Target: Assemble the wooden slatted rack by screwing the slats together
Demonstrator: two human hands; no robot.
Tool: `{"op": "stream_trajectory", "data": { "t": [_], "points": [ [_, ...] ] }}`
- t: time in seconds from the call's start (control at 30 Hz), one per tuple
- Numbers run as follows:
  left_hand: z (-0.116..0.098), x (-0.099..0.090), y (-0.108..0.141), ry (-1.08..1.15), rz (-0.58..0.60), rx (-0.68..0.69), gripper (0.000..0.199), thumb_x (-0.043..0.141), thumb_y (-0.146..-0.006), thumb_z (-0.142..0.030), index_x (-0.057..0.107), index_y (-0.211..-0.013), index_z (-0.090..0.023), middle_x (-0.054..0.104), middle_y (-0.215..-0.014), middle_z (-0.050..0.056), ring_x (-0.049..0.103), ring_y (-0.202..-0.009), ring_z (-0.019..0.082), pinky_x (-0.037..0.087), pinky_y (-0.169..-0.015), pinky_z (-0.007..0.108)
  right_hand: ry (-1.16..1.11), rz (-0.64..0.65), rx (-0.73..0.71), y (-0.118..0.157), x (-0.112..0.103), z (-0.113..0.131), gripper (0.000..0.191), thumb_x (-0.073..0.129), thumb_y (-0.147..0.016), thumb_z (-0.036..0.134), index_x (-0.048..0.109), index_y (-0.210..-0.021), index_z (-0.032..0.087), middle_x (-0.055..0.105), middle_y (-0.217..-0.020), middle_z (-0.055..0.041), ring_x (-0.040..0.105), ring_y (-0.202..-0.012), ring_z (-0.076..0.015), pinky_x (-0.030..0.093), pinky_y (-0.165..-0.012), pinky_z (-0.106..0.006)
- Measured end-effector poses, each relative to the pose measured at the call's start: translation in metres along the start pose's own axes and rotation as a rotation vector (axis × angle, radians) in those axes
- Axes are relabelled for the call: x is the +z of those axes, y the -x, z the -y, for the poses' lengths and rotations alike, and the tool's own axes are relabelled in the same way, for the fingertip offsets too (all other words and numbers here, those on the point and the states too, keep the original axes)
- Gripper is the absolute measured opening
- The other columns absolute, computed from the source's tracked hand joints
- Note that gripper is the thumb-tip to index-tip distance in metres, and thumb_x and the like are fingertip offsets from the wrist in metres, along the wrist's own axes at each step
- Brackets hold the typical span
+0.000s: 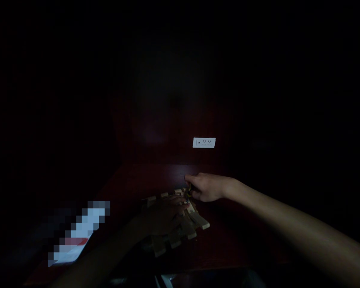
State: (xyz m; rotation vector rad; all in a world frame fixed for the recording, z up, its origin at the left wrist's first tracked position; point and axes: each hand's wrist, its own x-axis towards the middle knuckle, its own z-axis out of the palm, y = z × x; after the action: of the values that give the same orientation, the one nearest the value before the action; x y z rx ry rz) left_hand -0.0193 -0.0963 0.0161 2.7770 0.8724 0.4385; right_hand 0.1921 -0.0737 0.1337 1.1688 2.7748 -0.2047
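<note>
A pale wooden slatted object (pixel 201 221), made of short flat strips that stick out along its edges, lies on the dark red table (pixel 222 252). My left hand (pixel 163 216) rests flat over its middle with the fingers stretched to the right. At its upper right end, my right hand (pixel 206 187) is closed in a pinch around a thin thing with a yellow part (pixel 189 191). Its kind is too dark and small to tell. The left palm covers much of the wood.
A white wall socket (pixel 204 143) sits on the dark red back panel. On the left of the table lies a bright, flat object (pixel 75 253), mostly pixelated. Beyond the table's front edge are some pale shapes (pixel 165 281). The surroundings are nearly black.
</note>
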Motion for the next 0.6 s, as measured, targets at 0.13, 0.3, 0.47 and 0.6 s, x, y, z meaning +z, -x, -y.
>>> {"op": "stream_trajectory", "data": {
  "t": [0.13,0.3,0.47,0.6],
  "points": [
    [-0.001,-0.001,-0.001,0.007,-0.016,0.023,0.042,0.039,-0.097,-0.027,0.047,-0.139,-0.025,0.043,-0.147,0.004,0.039,-0.135,0.024,0.032,-0.113,0.042,-0.003,-0.006,-0.027,0.000,0.004,-0.008,0.018,0.050,-0.089,0.023,0.058,-0.103,0.016,0.065,-0.088,-0.0076,0.061,-0.077,-0.0170,0.042,-0.062,-0.025],
    [0.001,0.000,0.001,-0.002,0.007,0.007,0.043,0.041,-0.097,-0.029,0.045,-0.140,-0.025,0.042,-0.148,0.004,0.038,-0.136,0.025,0.032,-0.113,0.043,0.092,-0.006,0.023,-0.001,0.003,-0.002,0.025,0.048,-0.091,0.030,0.062,-0.103,0.013,0.067,-0.087,-0.0118,0.063,-0.074,-0.0203,0.042,-0.058,-0.027],
    [0.004,0.002,0.001,-0.001,0.003,0.006,0.045,0.043,-0.096,-0.029,0.044,-0.142,-0.027,0.041,-0.149,0.003,0.038,-0.136,0.026,0.032,-0.113,0.043,0.164,0.027,0.104,-0.002,0.000,0.009,0.035,0.045,-0.092,0.037,0.065,-0.101,0.010,0.068,-0.089,-0.0173,0.066,-0.077,-0.0257,0.045,-0.060,-0.031],
    [0.003,0.000,0.000,-0.020,-0.002,0.001,0.044,0.044,-0.095,-0.029,0.047,-0.139,-0.027,0.044,-0.147,0.003,0.039,-0.136,0.026,0.031,-0.113,0.044,0.128,0.025,0.106,-0.001,-0.002,0.010,0.040,0.053,-0.086,0.033,0.054,-0.120,0.013,0.068,-0.099,-0.0164,0.066,-0.082,-0.0260,0.045,-0.061,-0.031]
  ]
}}
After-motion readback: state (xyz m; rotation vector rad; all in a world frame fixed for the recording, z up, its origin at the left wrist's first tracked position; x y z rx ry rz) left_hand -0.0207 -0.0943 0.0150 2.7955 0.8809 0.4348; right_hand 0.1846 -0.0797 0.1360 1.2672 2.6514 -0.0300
